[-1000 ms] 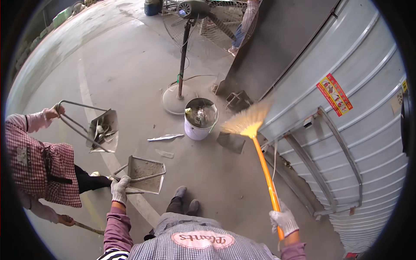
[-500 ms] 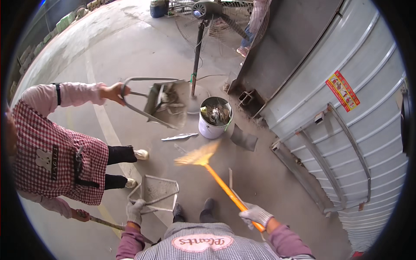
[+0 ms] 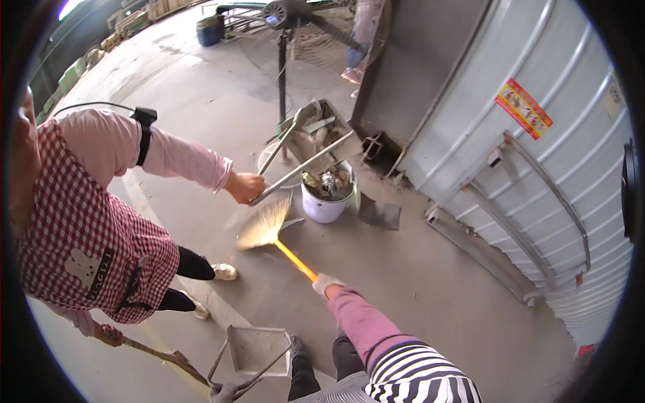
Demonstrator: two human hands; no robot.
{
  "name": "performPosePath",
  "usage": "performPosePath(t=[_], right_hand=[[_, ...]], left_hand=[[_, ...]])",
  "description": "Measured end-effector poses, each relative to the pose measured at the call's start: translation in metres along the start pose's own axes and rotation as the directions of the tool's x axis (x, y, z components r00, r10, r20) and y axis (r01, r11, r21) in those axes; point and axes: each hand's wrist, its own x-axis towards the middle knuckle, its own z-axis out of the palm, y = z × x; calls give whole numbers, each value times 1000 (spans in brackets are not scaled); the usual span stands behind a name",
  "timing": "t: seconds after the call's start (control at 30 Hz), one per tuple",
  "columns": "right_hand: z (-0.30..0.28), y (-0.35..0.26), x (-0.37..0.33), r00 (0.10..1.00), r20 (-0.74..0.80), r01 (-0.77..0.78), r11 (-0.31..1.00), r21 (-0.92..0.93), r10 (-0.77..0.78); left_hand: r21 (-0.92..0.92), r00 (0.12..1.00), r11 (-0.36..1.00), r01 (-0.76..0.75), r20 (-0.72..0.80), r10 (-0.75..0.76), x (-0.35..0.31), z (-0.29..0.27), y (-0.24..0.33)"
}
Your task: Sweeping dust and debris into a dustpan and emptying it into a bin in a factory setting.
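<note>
My right hand (image 3: 324,283), in a white glove, grips the orange handle of a straw broom (image 3: 267,226). Its bristles touch the concrete floor just left of a white bucket (image 3: 324,207). My left hand (image 3: 225,391), also gloved, holds the wire handle of a grey metal dustpan (image 3: 255,349) that rests low by my feet. A co-worker in a pink checked apron stands at my left. Their hand (image 3: 245,187) tilts a second metal dustpan (image 3: 321,134) over the bucket, which holds scraps.
A corrugated metal container wall (image 3: 524,168) runs along the right. A standing fan (image 3: 282,60) rises behind the bucket. A flat dark metal sheet (image 3: 379,211) lies on the floor beside the bucket. The co-worker's other hand holds a wooden stick (image 3: 154,352).
My broom has swung left and away from the container wall to the floor by the bucket. The co-worker stepped in and raised their dustpan over the bucket, tipping it.
</note>
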Motion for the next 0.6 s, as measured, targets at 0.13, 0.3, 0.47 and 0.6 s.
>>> performPosePath(t=[0.13,0.3,0.47,0.6], right_hand=[[-11,95,-74,985,148,-76,995,-64,85],[-51,132,-201,952,119,-280,960,-27,281],[-86,172,-301,945,41,-319,943,-100,324],[-116,194,-327,898,16,-439,891,115,440]], left_hand=[[23,998,998,-56,18,56,19,-8,-5],[95,996,993,-73,55,68,47,-17,-9],[175,989,976,-131,86,117,64,13,3],[165,986,973,-163,8,164,120,29,-20]])
